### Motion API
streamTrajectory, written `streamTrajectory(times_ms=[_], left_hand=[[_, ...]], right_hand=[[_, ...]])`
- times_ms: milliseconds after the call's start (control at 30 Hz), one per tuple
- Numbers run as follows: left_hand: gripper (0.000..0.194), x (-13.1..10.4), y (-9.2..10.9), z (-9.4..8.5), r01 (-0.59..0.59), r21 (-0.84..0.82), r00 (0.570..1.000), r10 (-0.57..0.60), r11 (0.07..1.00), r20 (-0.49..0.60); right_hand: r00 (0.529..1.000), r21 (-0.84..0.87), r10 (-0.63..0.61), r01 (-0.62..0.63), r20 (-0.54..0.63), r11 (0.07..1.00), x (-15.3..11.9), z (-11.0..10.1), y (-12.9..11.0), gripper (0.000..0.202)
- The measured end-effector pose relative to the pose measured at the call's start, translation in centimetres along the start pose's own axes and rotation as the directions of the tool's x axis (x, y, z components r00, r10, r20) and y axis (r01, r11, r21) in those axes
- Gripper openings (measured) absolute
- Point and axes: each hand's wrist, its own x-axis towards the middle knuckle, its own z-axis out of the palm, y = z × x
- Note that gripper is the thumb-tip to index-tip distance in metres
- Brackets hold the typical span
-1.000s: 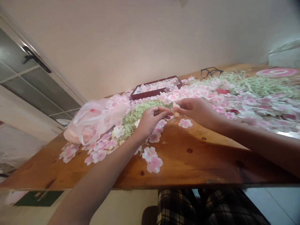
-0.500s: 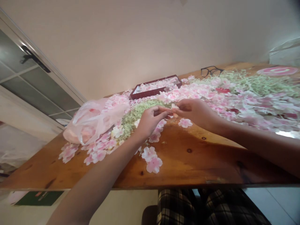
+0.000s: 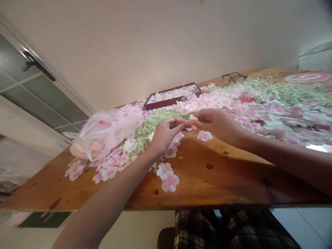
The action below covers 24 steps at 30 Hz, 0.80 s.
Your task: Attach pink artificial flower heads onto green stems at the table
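Observation:
My left hand (image 3: 169,133) and my right hand (image 3: 215,124) meet fingertip to fingertip above the wooden table (image 3: 197,180). Between them is a small pale artificial flower (image 3: 193,118), pinched by the right fingers. The left thumb and fingers are closed at its lower side; what exactly they grip is too small to make out. Just below the right hand lies a single pink flower (image 3: 205,136). Two more overlapping flowers (image 3: 169,181) rest nearer the table's front edge. Pale green shredded filler (image 3: 147,129) spreads behind the left hand.
A dark red box (image 3: 166,103) holding pink flowers stands against the wall. At left sits a plastic bag (image 3: 103,133) amid loose blossoms. A heap of flowers (image 3: 275,114) and green shreds covers the right side. Glasses (image 3: 234,79) and a pink round mat (image 3: 307,77) lie behind it.
Almost nothing differs. Both hands keep their pinch at the same spot, with only a slight shift at the fingertips and of the whole view.

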Motion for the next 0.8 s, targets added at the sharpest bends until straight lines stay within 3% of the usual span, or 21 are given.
streamTrajectory(times_ms=[300, 433, 567, 667, 800], left_hand=[[0.023, -0.3, 0.2, 0.2, 0.012, -0.02, 1.0, -0.012, 1.0, 0.003], [0.024, -0.1, 0.0, 0.2, 0.008, -0.016, 1.0, -0.008, 1.0, 0.014], [0.024, 0.2, 0.1, -0.4, 0.019, 0.011, 0.999, -0.02, 1.0, 0.047], [0.023, 0.2, 0.4, -0.8, 0.057, 0.109, 0.99, -0.07, 0.992, 0.123], [0.019, -0.3, 0.7, -0.7, 0.047, 0.259, 0.937, -0.132, 0.965, 0.323]], right_hand=[[1.0, -0.102, 0.001, 0.0, 0.011, 0.995, -0.4, 0.4, -0.3, 0.03], [0.998, -0.012, 0.015, -0.014, 0.059, 1.0, -0.1, 0.1, -0.5, 0.028], [0.995, 0.056, 0.061, -0.065, 0.08, 0.996, 1.3, -1.5, 0.3, 0.027], [0.993, -0.084, 0.121, -0.12, 0.014, 0.989, 2.4, -3.2, 2.5, 0.031], [0.972, -0.435, 0.175, -0.093, 0.154, 0.896, 3.0, -4.0, 5.5, 0.029]])
